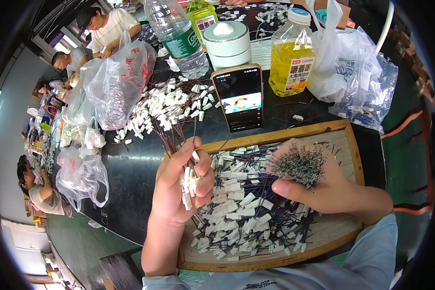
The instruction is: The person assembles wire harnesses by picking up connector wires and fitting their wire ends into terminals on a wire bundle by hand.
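Observation:
My left hand (171, 181) is closed around a small bunch of white plastic connectors (188, 186), their thin dark wires sticking up past the thumb. In my right hand (336, 193) is a thick bundle of wires (299, 164), its many small metal tips facing up; the thumb presses against its near side. Both hands are above a wooden tray (275, 261), the left over its left side and the right over its right. Loose white connectors with dark wires (241, 208) cover much of the tray.
Beyond the tray, a phone (240, 104) stands upright beside a connector pile (166, 106). Behind are a water bottle (179, 43), a pale green container (225, 46) and a yellow drink bottle (292, 58). Plastic bags (116, 77) lie on both sides. Other people (108, 26) sit at left.

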Tool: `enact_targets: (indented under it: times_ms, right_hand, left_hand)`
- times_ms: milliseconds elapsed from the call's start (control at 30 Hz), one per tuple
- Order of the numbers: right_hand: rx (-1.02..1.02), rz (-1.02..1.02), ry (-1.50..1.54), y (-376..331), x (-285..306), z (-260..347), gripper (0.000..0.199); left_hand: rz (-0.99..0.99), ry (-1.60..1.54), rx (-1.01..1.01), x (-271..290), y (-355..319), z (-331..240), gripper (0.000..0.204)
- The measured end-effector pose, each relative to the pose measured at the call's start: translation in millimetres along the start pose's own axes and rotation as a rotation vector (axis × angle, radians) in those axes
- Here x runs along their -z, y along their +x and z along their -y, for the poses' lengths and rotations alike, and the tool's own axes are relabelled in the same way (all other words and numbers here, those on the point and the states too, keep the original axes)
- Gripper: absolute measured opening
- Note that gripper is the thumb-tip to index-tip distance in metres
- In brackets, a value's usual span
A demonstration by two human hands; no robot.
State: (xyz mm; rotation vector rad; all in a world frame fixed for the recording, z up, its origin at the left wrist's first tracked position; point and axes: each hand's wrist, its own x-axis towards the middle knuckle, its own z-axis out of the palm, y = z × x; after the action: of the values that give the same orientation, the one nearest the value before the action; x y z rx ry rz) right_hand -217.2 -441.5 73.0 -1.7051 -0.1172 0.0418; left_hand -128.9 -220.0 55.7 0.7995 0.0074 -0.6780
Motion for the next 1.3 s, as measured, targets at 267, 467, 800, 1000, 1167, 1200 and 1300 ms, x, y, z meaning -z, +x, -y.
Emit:
enact_targets:
  times_ms: [267, 467, 800, 1000, 1167, 1200, 1300]
  right_hand:
    - [0.207, 0.016, -0.144, -5, -3, -2, 0.022]
    - [0.223, 0.022, -0.197, -11, -2, -2, 0.022]
    - [0.396, 0.097, -0.177, -11, 6, -7, 0.03]
    - [0.408, 0.136, -0.156, -9, 8, -6, 0.029]
    - [0.372, 0.174, -0.206, -8, 6, -2, 0.027]
    - [0.383, 0.164, -0.213, -9, 6, -4, 0.027]
    - [0.399, 0.16, -0.204, -8, 4, -5, 0.028]
  left_hand:
    - [0.119, -0.099, 0.036, -9, -10, 11, 0.027]
    - [0.323, 0.204, -0.017, -15, -18, 20, 0.035]
    - [0.379, 0.664, -0.163, -23, -32, 19, 0.023]
    - [0.262, 0.726, -0.181, -31, -40, 23, 0.019]
    - [0.221, 1.326, -0.553, -28, -42, 27, 0.018]
    - [0.224, 1.325, -0.551, -29, -43, 27, 0.018]
    - [0.16, 1.387, -0.467, -34, -46, 28, 0.02]
